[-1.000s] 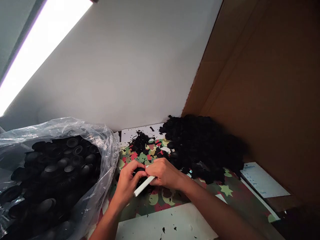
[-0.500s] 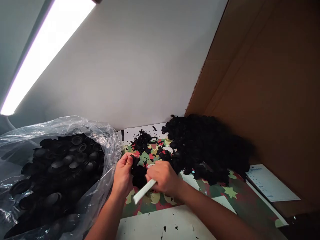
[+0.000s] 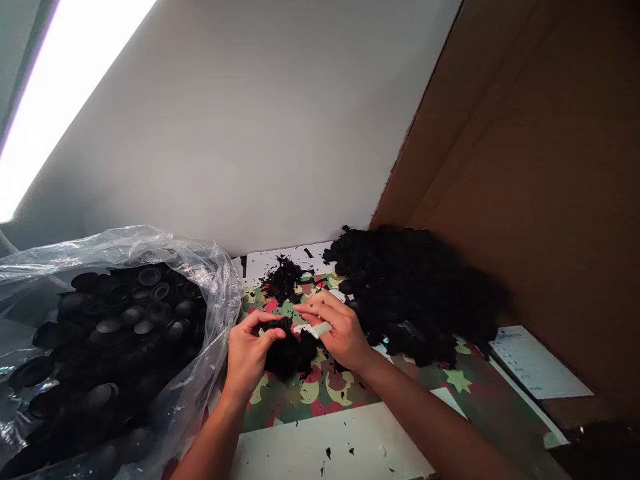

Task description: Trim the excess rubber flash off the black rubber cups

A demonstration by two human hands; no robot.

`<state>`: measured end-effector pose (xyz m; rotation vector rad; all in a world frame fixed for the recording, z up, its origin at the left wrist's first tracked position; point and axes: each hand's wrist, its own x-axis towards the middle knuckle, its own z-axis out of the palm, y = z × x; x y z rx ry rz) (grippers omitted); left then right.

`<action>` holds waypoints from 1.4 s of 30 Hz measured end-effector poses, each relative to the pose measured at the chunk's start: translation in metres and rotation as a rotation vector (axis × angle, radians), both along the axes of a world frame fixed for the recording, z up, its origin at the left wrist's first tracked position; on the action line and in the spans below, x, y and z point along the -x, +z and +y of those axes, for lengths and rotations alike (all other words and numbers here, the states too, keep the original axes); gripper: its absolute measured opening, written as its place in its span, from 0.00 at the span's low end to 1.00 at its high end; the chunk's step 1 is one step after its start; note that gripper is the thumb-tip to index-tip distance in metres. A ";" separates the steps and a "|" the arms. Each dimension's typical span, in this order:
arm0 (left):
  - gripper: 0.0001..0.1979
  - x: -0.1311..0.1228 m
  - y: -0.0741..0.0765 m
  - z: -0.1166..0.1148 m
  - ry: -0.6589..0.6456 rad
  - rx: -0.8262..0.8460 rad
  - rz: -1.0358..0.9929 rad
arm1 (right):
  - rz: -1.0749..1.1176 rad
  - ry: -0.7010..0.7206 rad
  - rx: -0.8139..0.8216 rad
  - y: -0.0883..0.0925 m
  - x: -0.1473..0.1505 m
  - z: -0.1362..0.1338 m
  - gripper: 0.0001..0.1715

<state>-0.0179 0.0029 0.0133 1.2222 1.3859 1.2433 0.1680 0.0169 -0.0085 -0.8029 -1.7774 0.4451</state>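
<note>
Between the thumb and fingers of my left hand (image 3: 246,352) is a ribbed black rubber part (image 3: 281,325), held up on its side. My right hand (image 3: 345,337), close on its right, grips a slim white tool (image 3: 320,329). The tool's tip points toward the rubber part; whether it touches cannot be made out, nor can its exact kind. Under both hands lies a small heap of black pieces (image 3: 284,361) on the camouflage-patterned sheet (image 3: 320,393).
On the left, a clear plastic bag (image 3: 223,280) holds many round black rubber parts (image 3: 143,327). A large black pile (image 3: 410,293) leans toward the cardboard wall (image 3: 525,200). Thin black scraps (image 3: 284,277) lie behind my hands. A white paper (image 3: 540,363) rests at right.
My right hand has turned the white tool from pointing back toward me to pointing left at the rubber part. My left hand now shows the ribbed part upright. The view shifted slightly.
</note>
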 end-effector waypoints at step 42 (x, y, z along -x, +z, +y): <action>0.22 -0.006 -0.009 -0.001 -0.085 0.014 -0.440 | 0.513 0.271 0.876 0.015 0.022 -0.011 0.19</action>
